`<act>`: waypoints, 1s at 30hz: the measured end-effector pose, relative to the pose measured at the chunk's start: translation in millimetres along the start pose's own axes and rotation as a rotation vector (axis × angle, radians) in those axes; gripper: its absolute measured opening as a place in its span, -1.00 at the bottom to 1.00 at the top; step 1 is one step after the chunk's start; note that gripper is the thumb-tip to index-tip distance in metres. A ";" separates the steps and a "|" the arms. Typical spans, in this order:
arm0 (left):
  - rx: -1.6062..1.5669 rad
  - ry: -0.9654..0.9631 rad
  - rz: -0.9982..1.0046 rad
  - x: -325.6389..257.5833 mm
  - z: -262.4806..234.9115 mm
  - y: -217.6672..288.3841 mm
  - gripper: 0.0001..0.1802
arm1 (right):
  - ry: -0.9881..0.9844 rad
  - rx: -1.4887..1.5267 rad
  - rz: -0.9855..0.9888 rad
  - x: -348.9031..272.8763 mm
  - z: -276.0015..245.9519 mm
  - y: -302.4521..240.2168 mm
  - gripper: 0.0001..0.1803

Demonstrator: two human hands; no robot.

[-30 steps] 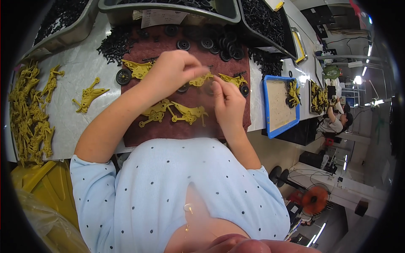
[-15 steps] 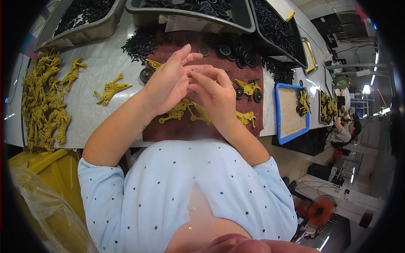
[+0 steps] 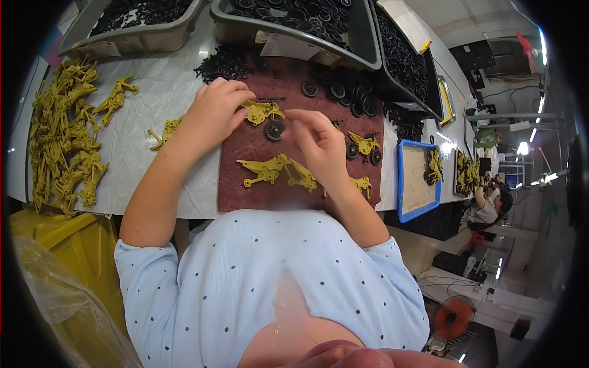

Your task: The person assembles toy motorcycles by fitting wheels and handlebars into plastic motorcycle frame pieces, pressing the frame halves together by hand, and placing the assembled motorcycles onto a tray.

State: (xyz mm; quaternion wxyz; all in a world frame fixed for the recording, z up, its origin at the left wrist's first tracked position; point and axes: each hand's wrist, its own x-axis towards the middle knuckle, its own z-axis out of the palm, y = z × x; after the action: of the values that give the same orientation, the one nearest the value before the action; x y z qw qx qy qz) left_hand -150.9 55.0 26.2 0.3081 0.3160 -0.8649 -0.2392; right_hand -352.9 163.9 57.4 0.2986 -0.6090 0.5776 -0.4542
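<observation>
A yellow toy motorbike frame [image 3: 262, 113] lies on the dark red cloth, with a thin black bar at its top and a black wheel [image 3: 274, 129] at its lower right. My left hand [image 3: 215, 113] is closed, its thumb and fingers about the frame's left end, which they partly hide. To the right of that wheel is my right hand [image 3: 319, 144], index finger stretched toward the frame and thumb apart, slightly blurred. Nothing shows between its fingers. Below, between my hands, lie bare yellow frames [image 3: 267, 170]. Another frame with wheels [image 3: 364, 146] rests right of my right hand.
Yellow frames are heaped [image 3: 67, 141] at the left. Grey bins [image 3: 294, 35] of black wheels and small parts line the back, with a black bin [image 3: 402, 67] beside them. Loose wheels [image 3: 350, 92] lie on the cloth. A blue-rimmed tray [image 3: 402, 178] sits right; a co-worker [image 3: 491, 205] is beyond.
My hands, close together over the cloth before, have parted. The left has moved left and down to the frame; the right has lowered slightly. The wheeled frame between them has come into sight.
</observation>
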 end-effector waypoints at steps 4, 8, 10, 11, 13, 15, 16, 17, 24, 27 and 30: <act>0.183 0.005 0.010 -4.9 8.1 7.8 -0.57 | -0.057 0.224 0.184 -3.6 8.3 0.1 -0.70; 0.265 0.023 0.042 -6.2 22.6 3.7 -0.54 | -0.073 0.129 0.221 -4.0 11.6 1.1 -0.77; 0.245 0.003 -0.014 -7.2 25.9 3.0 -0.49 | -0.086 0.108 0.181 -2.2 12.0 2.3 -0.80; 0.242 0.003 -0.016 -7.4 27.1 3.8 -0.49 | -0.094 0.087 0.140 -1.1 12.0 3.3 -0.82; 0.222 0.065 -0.006 -8.2 29.7 5.4 -0.59 | -0.092 0.096 0.250 1.0 14.7 3.0 -0.83; 0.209 0.080 0.002 -8.1 30.8 5.4 -0.63 | -0.090 0.103 0.360 3.8 17.9 4.1 -0.83; 0.199 0.095 0.014 -7.9 31.3 4.8 -0.67 | -0.085 -0.116 0.193 5.7 20.0 5.3 -0.83; 0.196 0.095 0.008 -7.5 31.7 3.2 -0.67 | -0.081 -0.331 0.024 6.3 22.9 6.2 -0.83; 0.089 0.004 -0.008 -2.1 30.6 -3.9 -0.72 | 0.007 -0.570 -0.123 6.2 40.6 14.1 -0.85; 0.074 -0.007 -0.002 -1.3 32.7 -6.2 -0.71 | 0.008 -0.562 -0.177 5.4 44.7 16.7 -0.87; 0.070 -0.007 0.006 -0.9 34.4 -9.0 -0.76 | -0.009 -0.609 -0.181 5.1 47.6 14.8 -0.89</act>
State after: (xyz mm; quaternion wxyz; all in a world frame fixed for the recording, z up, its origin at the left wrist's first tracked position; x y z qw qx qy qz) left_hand -170.3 57.0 -3.5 0.2946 0.3234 -0.8746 -0.2089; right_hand -317.0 149.0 25.9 0.0634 -0.7213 0.6292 -0.2825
